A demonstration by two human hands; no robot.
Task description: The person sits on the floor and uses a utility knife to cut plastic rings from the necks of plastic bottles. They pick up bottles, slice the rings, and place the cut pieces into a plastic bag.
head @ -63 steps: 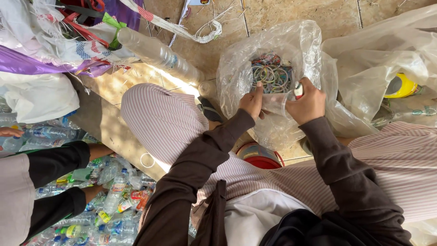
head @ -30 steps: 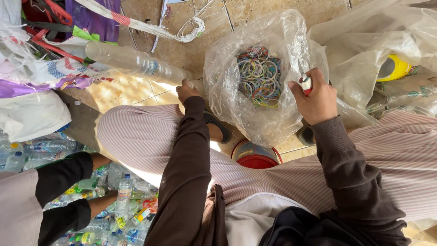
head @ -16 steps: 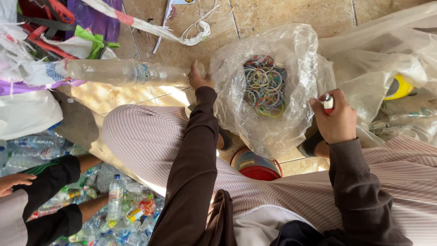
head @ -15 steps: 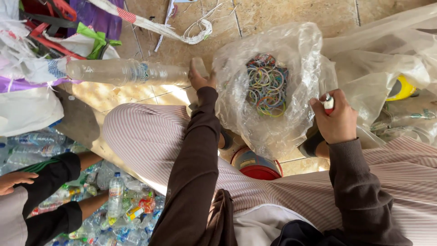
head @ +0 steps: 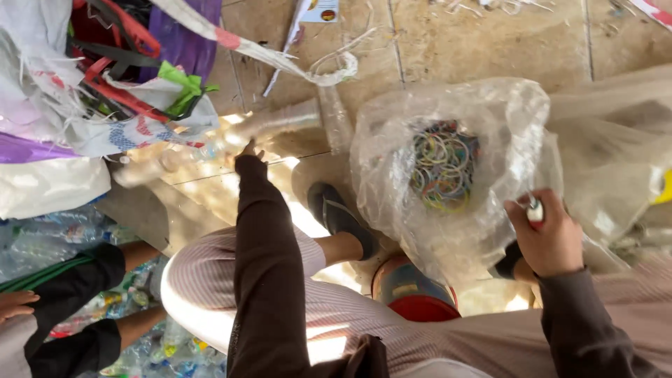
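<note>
A seated person's left hand (head: 250, 150) stretches toward ten o'clock, fingers apparently curled on a blurred clear plastic bottle (head: 231, 140) lying across the tiled floor (head: 476, 49), though motion blur hides the grip. The right hand (head: 549, 234), at three o'clock, is clenched around a small red-and-white tool (head: 535, 208). Between them sits a clear plastic bag (head: 448, 175) of coloured rubber bands (head: 442, 164). A red-rimmed container (head: 413, 294) stands at six o'clock.

Your left hand (head: 250, 149) has left the clear bag (head: 448, 168) and reached far left to the clear plastic bottle (head: 231, 140).
</note>
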